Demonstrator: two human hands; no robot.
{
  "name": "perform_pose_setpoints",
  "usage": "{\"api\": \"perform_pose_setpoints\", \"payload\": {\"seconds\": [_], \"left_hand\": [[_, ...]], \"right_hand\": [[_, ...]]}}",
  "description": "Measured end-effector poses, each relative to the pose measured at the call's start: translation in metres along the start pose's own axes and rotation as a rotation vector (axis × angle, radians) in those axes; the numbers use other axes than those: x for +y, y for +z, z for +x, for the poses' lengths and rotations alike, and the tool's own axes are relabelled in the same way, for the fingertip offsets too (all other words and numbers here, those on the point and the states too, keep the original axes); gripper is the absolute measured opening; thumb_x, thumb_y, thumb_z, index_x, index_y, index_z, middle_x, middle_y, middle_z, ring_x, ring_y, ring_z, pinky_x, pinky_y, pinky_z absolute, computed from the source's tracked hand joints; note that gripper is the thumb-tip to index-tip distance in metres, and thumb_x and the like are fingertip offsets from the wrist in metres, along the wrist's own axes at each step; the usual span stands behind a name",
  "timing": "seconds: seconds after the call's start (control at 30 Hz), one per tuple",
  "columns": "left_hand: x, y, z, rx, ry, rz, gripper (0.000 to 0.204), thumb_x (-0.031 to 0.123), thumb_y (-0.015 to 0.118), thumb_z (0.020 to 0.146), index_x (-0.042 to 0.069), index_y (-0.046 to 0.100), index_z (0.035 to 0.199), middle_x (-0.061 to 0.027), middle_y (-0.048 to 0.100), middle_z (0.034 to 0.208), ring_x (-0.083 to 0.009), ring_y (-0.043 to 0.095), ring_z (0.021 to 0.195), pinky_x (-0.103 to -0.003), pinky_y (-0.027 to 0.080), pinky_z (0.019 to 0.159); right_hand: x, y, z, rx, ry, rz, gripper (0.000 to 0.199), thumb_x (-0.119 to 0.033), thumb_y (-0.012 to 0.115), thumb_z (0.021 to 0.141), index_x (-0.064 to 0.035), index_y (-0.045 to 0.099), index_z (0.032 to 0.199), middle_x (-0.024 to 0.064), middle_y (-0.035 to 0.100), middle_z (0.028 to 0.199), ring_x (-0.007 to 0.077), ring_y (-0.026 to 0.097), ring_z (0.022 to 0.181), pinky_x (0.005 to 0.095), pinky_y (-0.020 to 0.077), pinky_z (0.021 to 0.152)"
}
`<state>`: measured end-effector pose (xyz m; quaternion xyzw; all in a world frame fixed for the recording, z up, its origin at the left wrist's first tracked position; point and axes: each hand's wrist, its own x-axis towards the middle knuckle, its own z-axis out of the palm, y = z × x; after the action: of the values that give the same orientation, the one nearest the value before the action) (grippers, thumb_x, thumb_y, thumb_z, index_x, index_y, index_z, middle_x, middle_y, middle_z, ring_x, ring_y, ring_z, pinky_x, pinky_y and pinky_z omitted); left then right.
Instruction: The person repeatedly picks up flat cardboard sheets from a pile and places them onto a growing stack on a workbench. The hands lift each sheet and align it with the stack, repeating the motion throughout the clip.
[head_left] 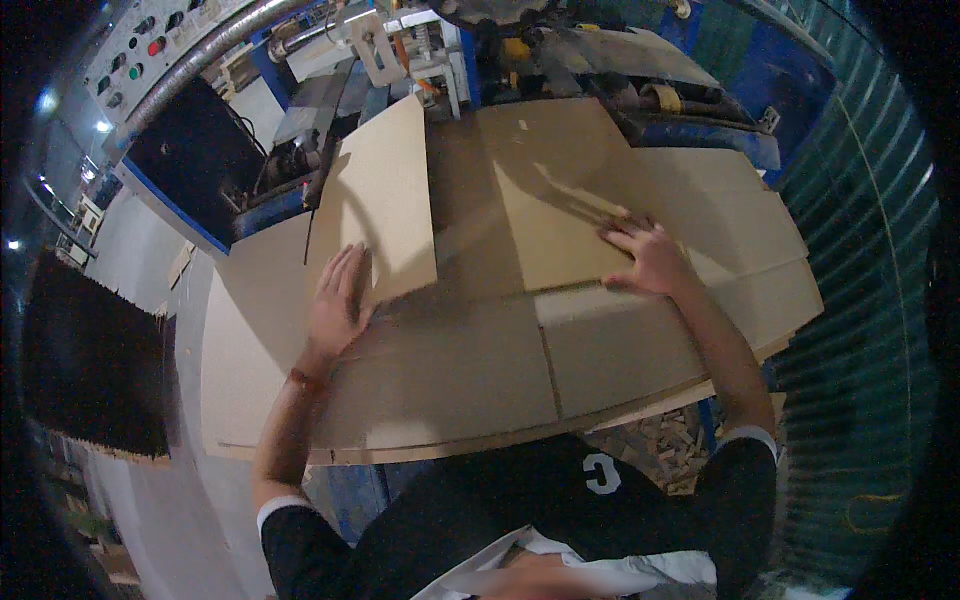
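A person leans over a desk [250, 400] covered with large flat cardboard sheets. The left hand [335, 305] lies flat, fingers spread open, touching the lower edge of a raised cardboard flap [385, 205]. The right hand [648, 255] presses palm down, fingers open, on another folded cardboard panel [560, 190] at centre right. A blue machine [720, 90] stands just behind the sheets.

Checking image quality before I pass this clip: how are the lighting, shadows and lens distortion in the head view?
Head view: dim bluish light, black vignette at the rim; strong fisheye bend along the flat brown cardboard sheets; the raised cardboard flap casts a soft shadow beside the left hand; right hand reasonably sharp; bright lamp spots far left.
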<state>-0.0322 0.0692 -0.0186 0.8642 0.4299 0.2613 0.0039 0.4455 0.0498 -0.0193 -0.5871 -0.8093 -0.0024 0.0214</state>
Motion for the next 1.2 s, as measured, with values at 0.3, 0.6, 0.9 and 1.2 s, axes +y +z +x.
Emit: {"api": "perform_pose_setpoints", "payload": {"seconds": [0.3,0.6,0.9,1.2], "left_hand": [[-0.006,0.017,0.08,0.216,-0.149,0.279,0.086,0.021,0.074,0.068,0.001,0.025,0.136,-0.0199,0.038,0.132,-0.034,0.032,0.126,-0.044,0.023,0.105],[0.001,-0.068,-0.12,0.72,-0.818,0.187,0.058,0.021,0.062,0.082,0.0,0.037,0.13,-0.0169,0.044,0.128,-0.0288,0.043,0.116,-0.038,0.032,0.101],[-0.03,-0.07,-0.203,0.896,-1.399,0.269,0.044,0.036,0.042,0.091,0.008,0.046,0.125,-0.0155,0.051,0.122,-0.027,0.053,0.107,-0.038,0.04,0.093],[-0.107,-0.11,-0.296,1.486,-0.857,-0.633,0.037,0.024,0.043,0.089,-0.001,0.051,0.115,-0.0156,0.051,0.12,-0.0299,0.051,0.106,-0.042,0.04,0.093]], "right_hand": [[0.0,0.013,0.046,0.151,0.259,-0.103,0.065,-0.047,0.058,0.079,-0.0175,0.039,0.133,0.0186,0.034,0.138,0.0359,0.032,0.127,0.0415,0.026,0.105],[0.036,0.021,-0.183,0.35,1.407,-0.19,0.068,-0.047,0.053,0.082,-0.002,0.039,0.131,0.0213,0.036,0.136,0.0398,0.028,0.128,0.0511,0.0206,0.105],[0.06,0.049,-0.171,0.628,1.202,-0.068,0.055,-0.044,0.05,0.086,-0.0073,0.047,0.126,0.0191,0.041,0.133,0.0374,0.028,0.129,0.0477,0.0148,0.108],[0.09,0.036,-0.184,2.062,0.454,1.742,0.035,-0.033,0.049,0.087,-0.0062,0.052,0.109,0.0068,0.056,0.097,0.0212,0.052,0.089,0.035,0.0436,0.077]]}}
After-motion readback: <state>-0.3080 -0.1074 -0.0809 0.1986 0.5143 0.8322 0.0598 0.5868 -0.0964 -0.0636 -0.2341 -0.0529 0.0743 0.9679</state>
